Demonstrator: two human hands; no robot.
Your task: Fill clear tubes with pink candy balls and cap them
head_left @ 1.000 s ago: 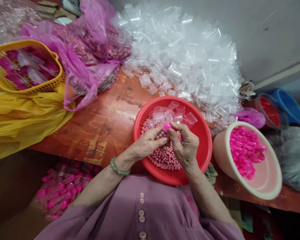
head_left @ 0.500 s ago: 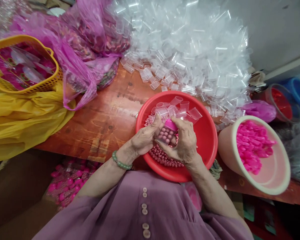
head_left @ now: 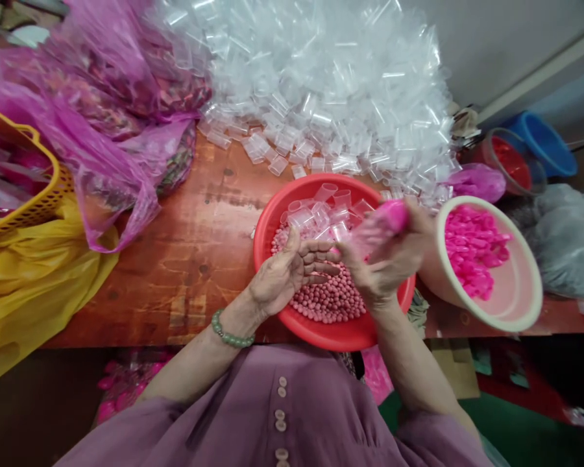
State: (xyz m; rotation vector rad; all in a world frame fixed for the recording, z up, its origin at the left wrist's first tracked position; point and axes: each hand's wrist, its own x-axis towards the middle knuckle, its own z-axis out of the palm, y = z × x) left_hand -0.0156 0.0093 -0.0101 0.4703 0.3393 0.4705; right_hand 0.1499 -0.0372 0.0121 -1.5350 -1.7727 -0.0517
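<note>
My left hand [head_left: 288, 269] is held palm up with its fingers stretched out and nothing in it, above the left side of a red basin [head_left: 267, 220]. To the right, my right hand [head_left: 394, 256] grips a clear plastic container [head_left: 377, 230] with a bright pink cap, smeared by motion; it looks filled with pink balls. Many small pink balls [head_left: 328, 295] lie in the basin below my hands. Several clear plastic tubes [head_left: 316, 214] rest on the balls at the basin's far side.
A large heap of clear tubes [head_left: 311, 84] covers the back of the wooden table [head_left: 199, 240]. At the right stands a pale tub [head_left: 523, 285] of pink caps [head_left: 472, 250]. Purple bags [head_left: 111, 117], a yellow basket [head_left: 43, 194] and a yellow bag [head_left: 53, 272] are at left.
Both hands were on the container; my left hand has let go and opened. My right hand has moved the container up and to the right. The view has shifted right.
</note>
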